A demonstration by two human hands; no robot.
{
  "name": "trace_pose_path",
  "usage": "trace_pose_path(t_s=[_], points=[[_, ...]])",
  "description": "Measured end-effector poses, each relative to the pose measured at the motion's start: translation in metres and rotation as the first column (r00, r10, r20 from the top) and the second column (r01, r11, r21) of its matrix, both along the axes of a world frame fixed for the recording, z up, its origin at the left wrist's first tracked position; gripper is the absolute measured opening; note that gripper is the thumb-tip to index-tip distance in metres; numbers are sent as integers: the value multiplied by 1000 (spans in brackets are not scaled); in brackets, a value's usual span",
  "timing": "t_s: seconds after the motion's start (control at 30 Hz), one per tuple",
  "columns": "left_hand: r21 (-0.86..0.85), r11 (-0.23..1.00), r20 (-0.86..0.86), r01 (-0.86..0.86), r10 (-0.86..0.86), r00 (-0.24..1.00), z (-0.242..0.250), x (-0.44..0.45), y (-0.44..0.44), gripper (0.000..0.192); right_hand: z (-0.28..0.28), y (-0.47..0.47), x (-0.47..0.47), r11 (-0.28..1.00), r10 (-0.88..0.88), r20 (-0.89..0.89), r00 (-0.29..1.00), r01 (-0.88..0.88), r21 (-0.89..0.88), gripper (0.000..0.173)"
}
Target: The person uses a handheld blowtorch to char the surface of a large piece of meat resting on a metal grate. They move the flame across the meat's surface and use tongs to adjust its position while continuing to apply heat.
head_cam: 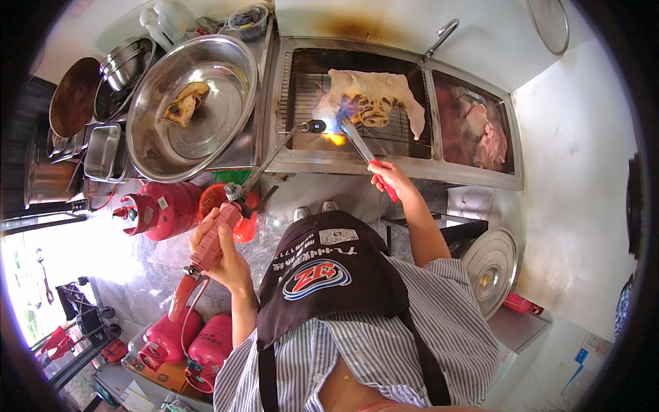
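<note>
My left hand (229, 262) grips the pink handle of a gas torch (221, 232). Its metal tube reaches over the left sink basin (280, 103), and blue and orange flame (337, 135) comes from the nozzle (315, 126). In my right hand (394, 180) are metal tongs with a red grip (358, 141). Their tips meet the lower left edge of a pale sheet of skin-on meat, apparently a pig's face (381, 85), beside the flame. Dark scorch marks cover its middle. It lies on a wire rack (406, 139) in the basin; the exact grip of the tips is hidden by flame.
Left of the sink, a wide steel bowl (226, 134) holds a browned piece of meat (186, 104). The right basin (443, 118) holds raw meat (491, 147) in reddish water. A faucet (441, 38) rises behind. Red gas cylinders (170, 208) stand at left, with a hose (183, 296) below.
</note>
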State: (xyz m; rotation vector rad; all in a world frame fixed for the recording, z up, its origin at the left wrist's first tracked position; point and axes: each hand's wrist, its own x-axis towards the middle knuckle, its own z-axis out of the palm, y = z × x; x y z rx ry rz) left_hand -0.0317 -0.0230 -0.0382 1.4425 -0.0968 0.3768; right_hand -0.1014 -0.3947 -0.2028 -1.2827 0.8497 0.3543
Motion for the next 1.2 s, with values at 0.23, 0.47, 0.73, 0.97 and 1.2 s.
trace_pose_path(t_s=[0.23,0.47,0.73,0.97,1.2], points=[[35,999,39,-32,31,999,5,-3,2,24,3,8,11,992,-4,35,999,0,126,26],[68,996,64,-50,46,997,4,1,4,22,-9,21,23,974,-85,45,995,73,212,26],[39,999,35,-2,1,999,3,2,4,25,-10,28,23,980,-99,68,993,85,183,25],[39,999,36,18,-19,999,5,4,-2,25,-11,31,22,988,-103,48,994,96,121,23],[39,999,37,37,-38,999,5,5,-13,25,-14,33,16,990,-116,57,992,111,85,26]])
